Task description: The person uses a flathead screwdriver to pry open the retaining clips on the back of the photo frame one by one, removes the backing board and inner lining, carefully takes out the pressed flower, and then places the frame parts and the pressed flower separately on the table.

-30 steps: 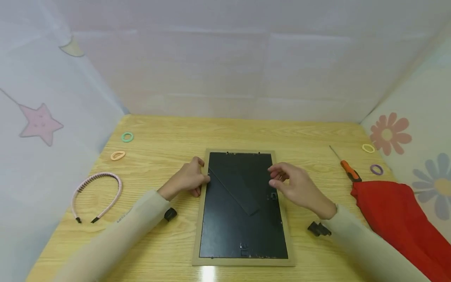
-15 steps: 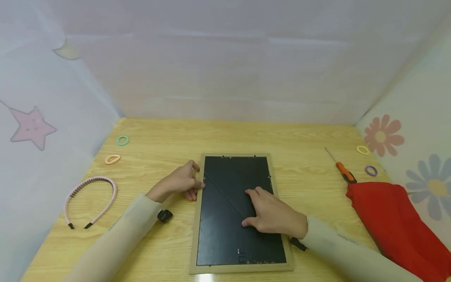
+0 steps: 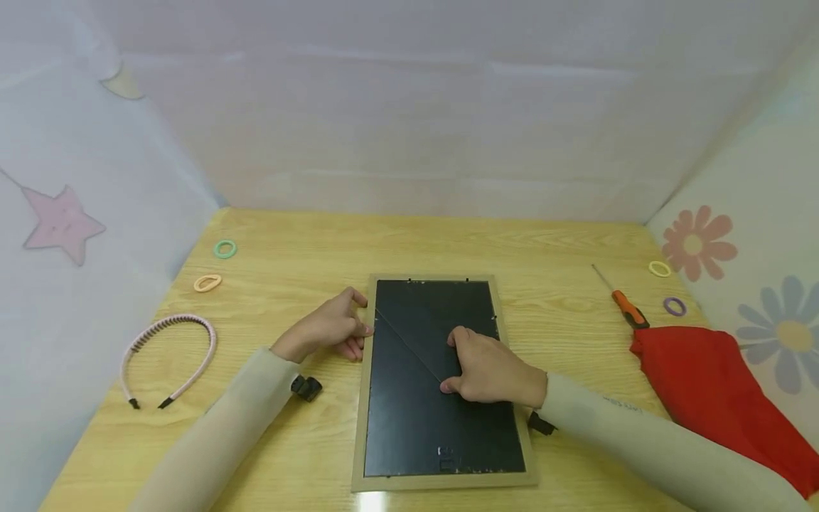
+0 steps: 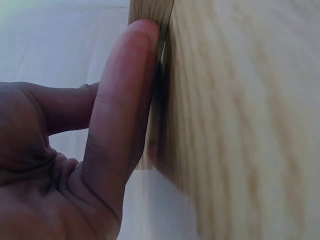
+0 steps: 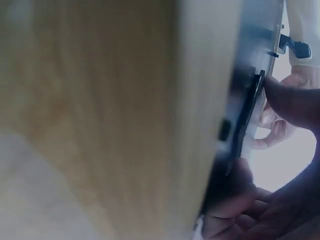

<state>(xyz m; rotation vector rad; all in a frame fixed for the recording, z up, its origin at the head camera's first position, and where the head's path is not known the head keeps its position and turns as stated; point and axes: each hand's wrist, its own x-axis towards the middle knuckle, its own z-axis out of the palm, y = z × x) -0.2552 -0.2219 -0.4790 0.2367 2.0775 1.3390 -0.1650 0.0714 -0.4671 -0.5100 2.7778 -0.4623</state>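
A picture frame (image 3: 361,427) with a light wood border lies face down, its black backing (image 3: 409,441) up. A black stand leg (image 3: 409,334) runs diagonally across the backing. My left hand (image 3: 329,328) holds the frame's left border, thumb over the edge and fingers at the side. In the left wrist view one long finger (image 4: 120,95) presses along the wooden edge. Over the leg's lower end, my right hand (image 3: 489,366) grips it between thumb and fingers. The right wrist view shows thumb and fingers on both sides of a dark strip (image 5: 245,117); the leg's right part is hidden.
To the left on the wooden table (image 3: 288,242) lie a pink headband (image 3: 211,341), a green hair tie (image 3: 225,249) and an orange one (image 3: 207,283). On the right are a screwdriver (image 3: 629,308), red cloth (image 3: 716,391), and yellow (image 3: 660,269) and purple (image 3: 675,306) hair ties.
My right hand has moved from above the frame's right border, left and down onto the stand leg, and now grips it. My left hand has stayed at the left border.
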